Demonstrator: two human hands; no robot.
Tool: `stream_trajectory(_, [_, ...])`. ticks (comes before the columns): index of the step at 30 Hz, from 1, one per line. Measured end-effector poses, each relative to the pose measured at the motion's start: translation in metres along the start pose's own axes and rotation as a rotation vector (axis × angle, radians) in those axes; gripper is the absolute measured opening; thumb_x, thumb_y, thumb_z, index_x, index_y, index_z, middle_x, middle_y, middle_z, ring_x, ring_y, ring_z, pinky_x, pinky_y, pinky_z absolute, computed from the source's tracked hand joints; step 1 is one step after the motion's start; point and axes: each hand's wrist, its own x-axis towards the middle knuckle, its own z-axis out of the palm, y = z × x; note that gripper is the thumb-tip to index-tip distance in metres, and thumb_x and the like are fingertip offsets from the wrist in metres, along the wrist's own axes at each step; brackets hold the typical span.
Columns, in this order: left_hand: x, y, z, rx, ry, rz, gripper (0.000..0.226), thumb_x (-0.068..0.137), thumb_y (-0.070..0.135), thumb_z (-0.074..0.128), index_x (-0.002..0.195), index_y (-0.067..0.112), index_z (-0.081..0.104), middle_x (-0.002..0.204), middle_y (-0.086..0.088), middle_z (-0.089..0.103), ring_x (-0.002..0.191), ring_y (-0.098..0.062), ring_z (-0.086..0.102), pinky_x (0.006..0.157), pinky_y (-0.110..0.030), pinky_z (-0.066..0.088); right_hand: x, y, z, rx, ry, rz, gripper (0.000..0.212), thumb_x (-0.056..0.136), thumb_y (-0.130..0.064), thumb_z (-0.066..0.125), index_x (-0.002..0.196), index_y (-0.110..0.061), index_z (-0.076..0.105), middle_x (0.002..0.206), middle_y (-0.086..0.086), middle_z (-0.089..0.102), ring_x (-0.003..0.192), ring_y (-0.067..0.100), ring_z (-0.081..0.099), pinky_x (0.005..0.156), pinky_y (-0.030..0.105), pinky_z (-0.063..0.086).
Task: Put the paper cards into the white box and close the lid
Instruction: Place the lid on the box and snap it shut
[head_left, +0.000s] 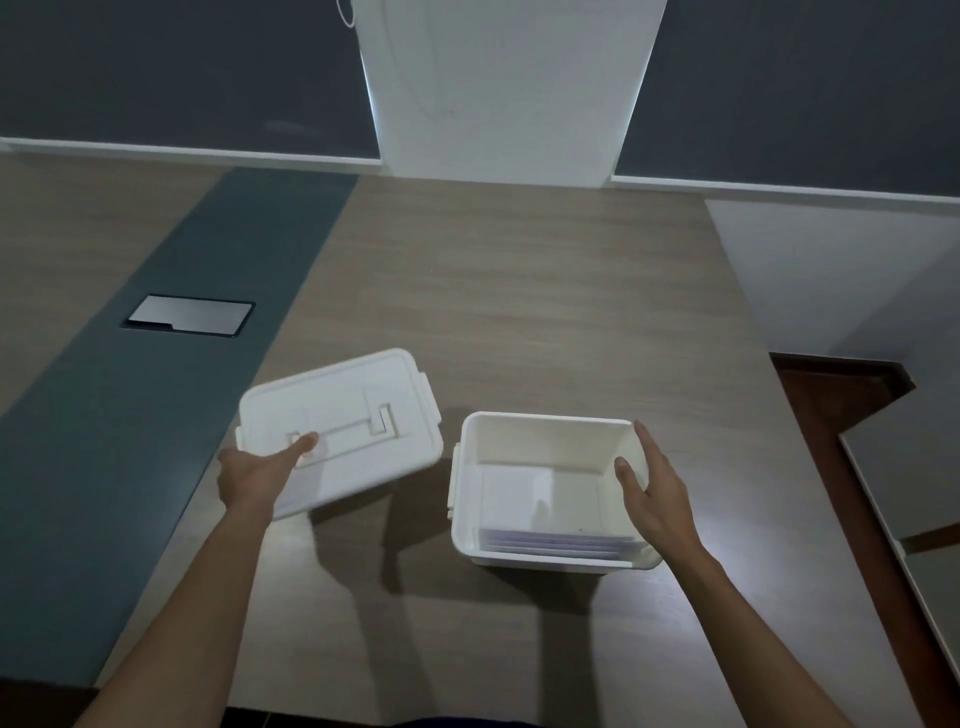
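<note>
The white box (545, 434) stands uncovered on the wooden table, right of centre. Paper cards (558, 545) lie flat in its bottom against the near wall. My right hand (657, 493) rests against the box's right wall, thumb inside the rim and fingers outside. The white lid (353, 410), with a flat handle on top, is tilted and lifted off the table to the left of the box. My left hand (254, 473) grips the lid at its near left edge, thumb on top by the handle.
A dark teal strip (130, 415) runs down the table's left part, with a metal cable hatch (189, 315) set in it. The table's right edge (810, 467) drops to a dark red floor. A wall stands beyond the far edge.
</note>
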Motion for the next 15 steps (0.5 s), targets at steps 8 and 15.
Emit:
stream_trajectory(8, [-0.032, 0.061, 0.018, -0.129, -0.102, 0.169, 0.117, 0.016, 0.078, 0.081, 0.113, 0.016, 0.06, 0.106, -0.003, 0.071, 0.096, -0.025, 0.067, 0.083, -0.046, 0.058, -0.002, -0.012, -0.009, 0.097, 0.029, -0.012, 0.051, 0.098, -0.034, 0.046, 0.147, -0.025, 0.035, 0.153, -0.003, 0.04, 0.14, 0.016, 0.036, 0.108, 0.028, 0.032])
stream_trajectory(15, [-0.131, 0.079, 0.068, 0.039, -0.232, 0.254, 0.106, 0.04, 0.062, 0.087, 0.12, 0.004, 0.047, 0.117, -0.014, 0.063, 0.105, -0.034, 0.061, 0.083, -0.04, 0.055, -0.008, -0.039, -0.028, 0.285, 0.087, -0.022, 0.047, 0.1, -0.043, 0.037, 0.144, -0.027, 0.042, 0.144, -0.004, 0.052, 0.133, 0.012, 0.046, 0.107, 0.026, 0.034])
